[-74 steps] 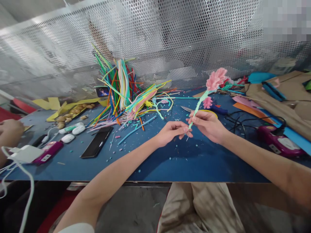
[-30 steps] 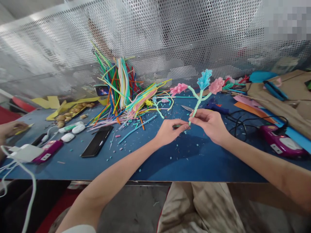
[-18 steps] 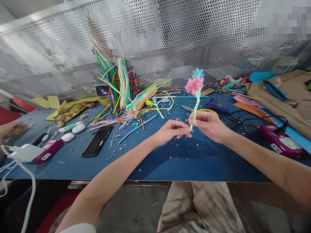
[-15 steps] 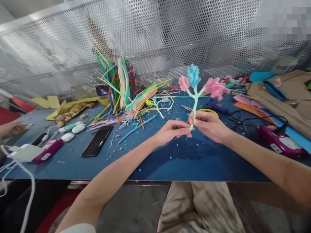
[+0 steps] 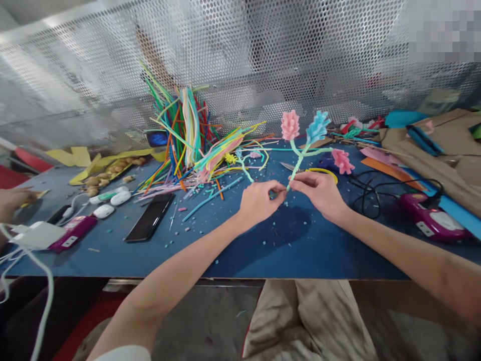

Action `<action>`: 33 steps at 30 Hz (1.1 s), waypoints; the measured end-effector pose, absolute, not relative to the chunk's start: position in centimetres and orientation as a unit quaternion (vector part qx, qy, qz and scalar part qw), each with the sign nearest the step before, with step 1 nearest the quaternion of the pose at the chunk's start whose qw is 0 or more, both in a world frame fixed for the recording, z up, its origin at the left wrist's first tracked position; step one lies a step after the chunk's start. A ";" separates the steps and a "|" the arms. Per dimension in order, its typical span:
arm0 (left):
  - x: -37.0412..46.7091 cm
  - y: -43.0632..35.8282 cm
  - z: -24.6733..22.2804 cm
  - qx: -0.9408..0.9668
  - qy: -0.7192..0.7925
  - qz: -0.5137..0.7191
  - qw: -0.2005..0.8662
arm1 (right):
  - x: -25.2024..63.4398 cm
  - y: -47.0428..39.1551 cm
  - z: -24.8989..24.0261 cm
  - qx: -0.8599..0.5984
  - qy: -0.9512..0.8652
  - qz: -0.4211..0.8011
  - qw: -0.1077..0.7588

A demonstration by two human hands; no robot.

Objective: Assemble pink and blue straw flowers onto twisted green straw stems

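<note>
A pipe-cleaner flower stem (image 5: 299, 161), light green with two pink blooms and one blue bloom on its branches, is held above the blue table, leaning to the right. My left hand (image 5: 259, 201) pinches the stem's bottom end between thumb and fingers. Just above that, my right hand (image 5: 319, 193) grips the lower stem with thumb and fingertips. Behind my right hand lie scissors with a yellow handle (image 5: 326, 172), partly covered. A smaller pipe-cleaner flower (image 5: 245, 166) with a yellow bloom rests on the table beyond my left hand.
A large pile of coloured pipe cleaners (image 5: 190, 133) stands against the perforated metal screen (image 5: 285, 60). A black phone (image 5: 149, 218) lies to the left, near a purple power strip (image 5: 77, 233). Another purple power strip (image 5: 432, 215) and cardboard (image 5: 409, 145) are at right. Another person's hand (image 5: 15, 200) shows far left.
The flower stem has tilted to the right, its pink bloom on the right swinging down. Both hands have moved slightly up and left, still gripping its lower end.
</note>
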State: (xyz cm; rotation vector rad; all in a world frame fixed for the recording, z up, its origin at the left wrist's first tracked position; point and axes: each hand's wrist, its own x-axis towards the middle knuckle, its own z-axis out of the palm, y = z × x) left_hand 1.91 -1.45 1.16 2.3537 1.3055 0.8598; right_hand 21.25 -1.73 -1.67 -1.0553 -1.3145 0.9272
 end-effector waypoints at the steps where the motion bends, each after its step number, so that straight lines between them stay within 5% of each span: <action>1: 1.9 -1.5 1.1 0.823 0.463 0.302 0.134 | 21.2 -1.8 -1.6 -0.453 -0.554 0.396 0.576; 5: 2.0 -1.6 1.1 0.817 0.455 0.315 0.161 | 21.2 -2.0 -1.2 -0.451 -0.559 0.396 0.572; 14: 1.8 -0.5 0.8 0.719 0.348 0.273 0.536 | 21.6 -2.2 -0.7 -0.406 -0.593 0.383 0.580; 19: 1.9 -0.6 0.3 0.634 0.272 0.271 0.672 | 21.7 -2.9 0.0 -0.281 -0.543 0.539 0.580; 22: 2.2 -1.1 0.3 0.611 0.224 0.261 0.713 | 21.8 -3.4 0.5 -0.191 -0.533 0.652 0.505; 27: 2.1 -1.6 1.0 0.685 0.267 0.284 0.615 | 21.9 -3.1 0.2 -0.203 -0.543 0.652 0.488; 33: 1.4 -1.0 0.9 0.854 0.365 0.304 0.212 | 21.6 -2.4 -0.9 -0.393 -0.597 0.449 0.536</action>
